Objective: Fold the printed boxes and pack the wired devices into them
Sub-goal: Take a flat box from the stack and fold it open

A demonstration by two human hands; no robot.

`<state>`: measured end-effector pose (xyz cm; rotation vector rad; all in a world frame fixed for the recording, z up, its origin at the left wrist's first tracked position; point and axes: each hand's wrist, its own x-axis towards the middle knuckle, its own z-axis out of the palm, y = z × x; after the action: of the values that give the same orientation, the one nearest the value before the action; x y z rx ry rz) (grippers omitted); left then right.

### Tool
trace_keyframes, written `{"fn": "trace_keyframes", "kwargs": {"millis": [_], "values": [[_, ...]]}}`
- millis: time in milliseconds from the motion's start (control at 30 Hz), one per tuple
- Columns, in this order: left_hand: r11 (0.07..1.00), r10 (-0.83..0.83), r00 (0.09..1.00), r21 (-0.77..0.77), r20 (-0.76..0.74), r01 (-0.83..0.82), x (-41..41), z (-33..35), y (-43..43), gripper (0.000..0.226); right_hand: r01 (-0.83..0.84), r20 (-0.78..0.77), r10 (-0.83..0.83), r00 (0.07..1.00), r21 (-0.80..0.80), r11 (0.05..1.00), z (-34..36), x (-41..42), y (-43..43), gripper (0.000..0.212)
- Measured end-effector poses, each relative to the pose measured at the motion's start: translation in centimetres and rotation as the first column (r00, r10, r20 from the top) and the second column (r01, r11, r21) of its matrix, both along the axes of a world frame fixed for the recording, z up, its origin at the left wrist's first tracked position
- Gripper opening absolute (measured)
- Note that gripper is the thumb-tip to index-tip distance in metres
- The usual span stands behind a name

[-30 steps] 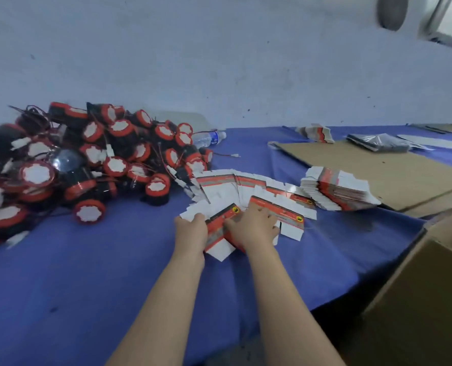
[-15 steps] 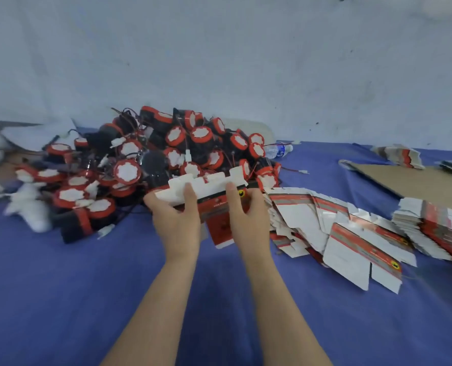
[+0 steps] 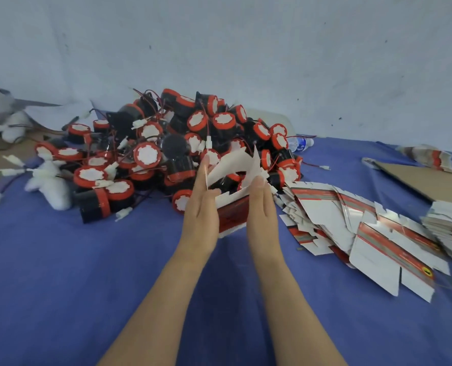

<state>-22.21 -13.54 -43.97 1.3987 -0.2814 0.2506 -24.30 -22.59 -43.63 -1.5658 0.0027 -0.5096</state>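
Bench, blue cover: no finished, closed box anywhere in view, so packing looks to be at an early stage, or the packed ones lie out of frame. Device pile, back centre of the bench: large, tangled by its wires, red rims and white faces showing; none sits in a box. Flat boxes, fanned out right of centre, with a further stack at the right edge: all unfolded, so most of the folding remains. Box in work: held up just in front of the pile, between the two hands, partly opened into a sleeve, red printed face toward the camera, white top flaps standing loose and splayed. Judged about halfway erected; flaps not yet tucked, nothing inside. Left hand: fingers straight, palm flat against the box's left side, thumb resting on its upper edge. Right hand: fingers straight, palm flat against the right side. Left for this unit: close one end, pick one device, insert it with its wire, then tuck the lid.
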Motion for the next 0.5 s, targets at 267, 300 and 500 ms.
{"fn": "trace_keyframes", "kwargs": {"millis": [267,300,500], "values": [[0.971,-0.048,0.997,-0.238,-0.060,0.033,-0.8,0.3,-0.9,0.034,-0.020,-0.023,0.022,0.999,0.077,0.997,-0.1,0.2,-0.9,0.028],[0.963,-0.027,0.998,-0.270,-0.063,0.009,-0.9,0.4,-1.0,0.033,-0.011,-0.019,0.013,1.000,0.077,0.997,0.0,0.2,-0.8,0.016],[0.991,0.067,0.987,0.107,0.148,-0.083,-1.8,-0.2,-1.9,0.051,0.068,0.022,-0.071,0.997,0.108,0.992,-0.1,0.4,-1.1,0.045]]}}
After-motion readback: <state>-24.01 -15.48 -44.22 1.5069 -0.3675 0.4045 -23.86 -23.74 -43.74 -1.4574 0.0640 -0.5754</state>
